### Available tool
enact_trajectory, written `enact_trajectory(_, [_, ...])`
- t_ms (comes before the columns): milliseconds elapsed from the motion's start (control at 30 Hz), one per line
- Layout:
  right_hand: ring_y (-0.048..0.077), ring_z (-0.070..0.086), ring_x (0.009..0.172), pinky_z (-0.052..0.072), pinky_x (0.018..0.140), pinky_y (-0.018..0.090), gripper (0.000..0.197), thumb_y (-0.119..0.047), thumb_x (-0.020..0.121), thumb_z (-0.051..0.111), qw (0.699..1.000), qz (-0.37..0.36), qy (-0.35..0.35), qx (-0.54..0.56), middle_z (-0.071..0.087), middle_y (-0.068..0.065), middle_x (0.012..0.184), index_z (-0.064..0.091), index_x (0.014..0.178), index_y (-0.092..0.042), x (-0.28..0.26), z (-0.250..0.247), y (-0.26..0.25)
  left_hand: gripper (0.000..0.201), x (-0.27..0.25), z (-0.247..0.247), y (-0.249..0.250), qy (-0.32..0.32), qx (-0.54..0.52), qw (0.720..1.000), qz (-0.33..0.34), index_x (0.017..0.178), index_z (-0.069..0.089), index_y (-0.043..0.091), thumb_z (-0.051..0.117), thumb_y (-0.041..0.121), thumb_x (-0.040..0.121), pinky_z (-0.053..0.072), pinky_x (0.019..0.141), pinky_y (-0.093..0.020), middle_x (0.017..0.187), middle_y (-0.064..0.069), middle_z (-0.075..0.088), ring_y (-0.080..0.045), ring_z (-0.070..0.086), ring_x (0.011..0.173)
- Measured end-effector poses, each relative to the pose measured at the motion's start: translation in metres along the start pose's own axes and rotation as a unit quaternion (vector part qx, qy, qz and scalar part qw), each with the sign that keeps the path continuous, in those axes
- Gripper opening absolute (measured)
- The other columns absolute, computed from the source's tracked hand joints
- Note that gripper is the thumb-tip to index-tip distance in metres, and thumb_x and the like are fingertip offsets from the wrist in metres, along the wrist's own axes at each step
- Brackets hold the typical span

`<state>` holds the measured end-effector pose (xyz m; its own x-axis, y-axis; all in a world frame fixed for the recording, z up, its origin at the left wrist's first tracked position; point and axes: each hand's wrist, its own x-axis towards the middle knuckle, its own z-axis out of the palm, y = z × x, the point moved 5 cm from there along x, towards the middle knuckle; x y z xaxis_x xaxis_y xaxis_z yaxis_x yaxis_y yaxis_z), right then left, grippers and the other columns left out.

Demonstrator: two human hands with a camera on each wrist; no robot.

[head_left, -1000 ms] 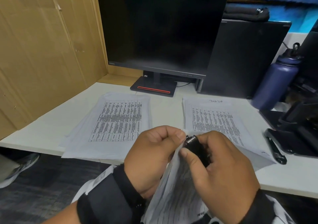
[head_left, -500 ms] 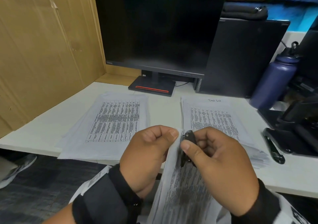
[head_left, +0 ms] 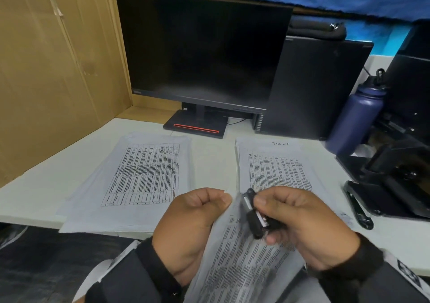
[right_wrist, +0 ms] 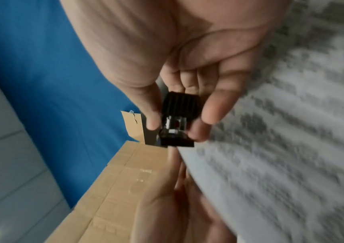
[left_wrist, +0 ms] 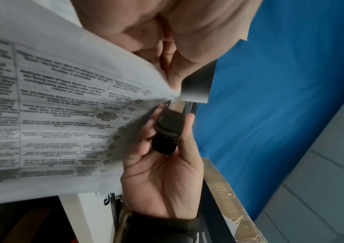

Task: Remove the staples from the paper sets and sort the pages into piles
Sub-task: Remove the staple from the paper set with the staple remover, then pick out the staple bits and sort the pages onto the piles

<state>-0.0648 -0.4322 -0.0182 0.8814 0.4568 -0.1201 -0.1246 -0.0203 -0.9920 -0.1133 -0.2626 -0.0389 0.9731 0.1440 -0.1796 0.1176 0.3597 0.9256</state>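
My left hand (head_left: 197, 219) pinches the top corner of a printed paper set (head_left: 242, 260) held above my lap, in front of the desk edge. My right hand (head_left: 300, 221) grips a black staple remover (head_left: 252, 214) between thumb and fingers, its metal claws right at that corner. The left wrist view shows the staple remover (left_wrist: 167, 131) beside the paper set (left_wrist: 52, 115). In the right wrist view the staple remover (right_wrist: 177, 121) sits in my fingertips against the blurred paper set (right_wrist: 281, 148). Two piles lie on the white desk (head_left: 41, 186): a left pile (head_left: 139, 177) and a right pile (head_left: 277, 163).
A dark monitor (head_left: 202, 51) stands behind the piles, with a black computer case (head_left: 318, 88) to its right. A blue bottle (head_left: 356, 118), a black device (head_left: 400, 174) and a black pen-like tool (head_left: 358, 209) crowd the desk's right side. Cardboard (head_left: 55, 65) walls the left.
The staple remover has tilted and drawn slightly right of the paper corner. The paper set has swung lower, uncovering more of the right pile. My left hand keeps its pinch.
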Motion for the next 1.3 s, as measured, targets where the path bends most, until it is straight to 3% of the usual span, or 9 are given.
enact_trajectory(133, [0.021, 0.064, 0.061, 0.052, 0.047, 0.025, 0.067, -0.055, 0.033, 0.096, 0.994, -0.012, 0.104, -0.030, 0.070, 0.018, 0.077, 0.076, 0.079, -0.011, 0.018, -0.055, -0.009, 0.013, 0.006, -0.015, 0.002, 0.040, -0.011, 0.999, -0.013, 0.087, 0.074, 0.003, 0.067, 0.010, 0.094, 0.055, 0.059, -0.032, 0.074, -0.019, 0.069, -0.023, 0.063, 0.056])
enact_trajectory(267, [0.016, 0.056, 0.062, 0.045, 0.059, 0.028, 0.023, -0.033, 0.073, 0.085, 0.939, 0.033, 0.192, -0.282, 0.066, 0.002, 0.067, 0.072, 0.071, -0.014, 0.045, -0.116, -0.007, 0.011, 0.011, -0.022, 0.009, 0.056, -0.030, 0.998, -0.017, 0.091, 0.074, 0.001, 0.066, 0.009, 0.094, 0.057, 0.063, -0.034, 0.076, -0.020, 0.070, -0.025, 0.064, 0.058])
enact_trajectory(433, [0.012, 0.064, 0.072, 0.044, 0.062, 0.028, 0.025, -0.040, 0.074, 0.084, 0.824, 0.106, 0.143, -0.539, 0.071, -0.005, 0.072, 0.071, 0.074, -0.019, 0.073, -0.136, 0.003, 0.025, 0.011, -0.023, 0.008, 0.041, -0.037, 0.998, -0.038, 0.104, 0.067, -0.013, 0.064, 0.010, 0.096, 0.058, 0.059, -0.033, 0.082, -0.024, 0.069, -0.026, 0.064, 0.062])
enact_trajectory(533, [0.012, 0.065, 0.083, 0.051, 0.077, 0.031, 0.023, -0.047, 0.077, 0.080, 0.802, 0.109, 0.124, -0.574, 0.073, -0.006, 0.089, 0.070, 0.080, -0.026, 0.078, -0.138, -0.008, 0.026, 0.011, -0.023, 0.006, 0.036, -0.042, 0.997, -0.050, 0.105, 0.066, -0.013, 0.064, 0.012, 0.097, 0.058, 0.062, -0.034, 0.085, -0.026, 0.068, -0.027, 0.065, 0.064])
enact_trajectory(667, [0.001, 0.061, 0.075, 0.045, 0.069, 0.022, 0.011, -0.036, 0.084, 0.073, 0.804, -0.132, 0.204, -0.543, 0.069, -0.016, 0.085, 0.065, 0.079, -0.032, 0.044, -0.092, -0.061, 0.018, 0.010, -0.021, 0.007, 0.031, -0.027, 0.998, -0.047, 0.096, 0.072, -0.004, 0.063, 0.011, 0.097, 0.057, 0.063, -0.033, 0.082, -0.024, 0.069, -0.026, 0.065, 0.064])
enact_trajectory(733, [0.003, 0.060, 0.073, 0.041, 0.066, 0.011, 0.011, -0.026, 0.088, 0.071, 0.780, -0.316, 0.146, -0.520, 0.065, -0.017, 0.079, 0.066, 0.080, -0.031, 0.012, -0.031, -0.076, 0.019, 0.008, -0.019, 0.008, 0.026, -0.020, 0.998, -0.044, 0.096, 0.071, -0.008, 0.063, 0.010, 0.097, 0.057, 0.068, -0.035, 0.085, -0.026, 0.069, -0.029, 0.065, 0.070])
enact_trajectory(800, [0.006, 0.060, 0.075, 0.046, 0.068, 0.017, 0.005, -0.022, 0.088, 0.069, 0.743, -0.410, 0.041, -0.527, 0.062, -0.015, 0.082, 0.069, 0.088, -0.027, -0.010, 0.021, -0.070, 0.018, 0.006, -0.015, 0.008, 0.020, -0.016, 0.999, -0.038, 0.095, 0.072, -0.009, 0.063, 0.007, 0.095, 0.057, 0.073, -0.037, 0.087, -0.027, 0.070, -0.030, 0.066, 0.074])
enact_trajectory(1100, [0.025, 0.059, 0.071, 0.052, 0.057, 0.037, 0.010, -0.016, 0.083, 0.072, 0.564, -0.474, -0.020, -0.676, 0.063, 0.000, 0.085, 0.070, 0.093, -0.016, -0.002, 0.044, -0.047, 0.014, -0.004, -0.008, 0.007, 0.013, 0.025, 1.000, -0.015, 0.095, 0.077, 0.001, 0.067, 0.011, 0.095, 0.049, 0.103, -0.063, 0.102, -0.033, 0.074, -0.035, 0.068, 0.088])
enact_trajectory(1300, [0.026, 0.049, 0.062, 0.043, 0.056, 0.037, 0.008, -0.014, 0.089, 0.061, 0.467, -0.514, -0.010, -0.720, 0.056, 0.004, 0.074, 0.066, 0.083, -0.012, -0.005, 0.050, -0.053, 0.020, -0.003, -0.007, 0.008, 0.020, 0.035, 0.999, 0.005, 0.083, 0.079, 0.011, 0.073, 0.028, 0.073, 0.049, 0.103, -0.054, 0.092, -0.021, 0.077, -0.029, 0.068, 0.087])
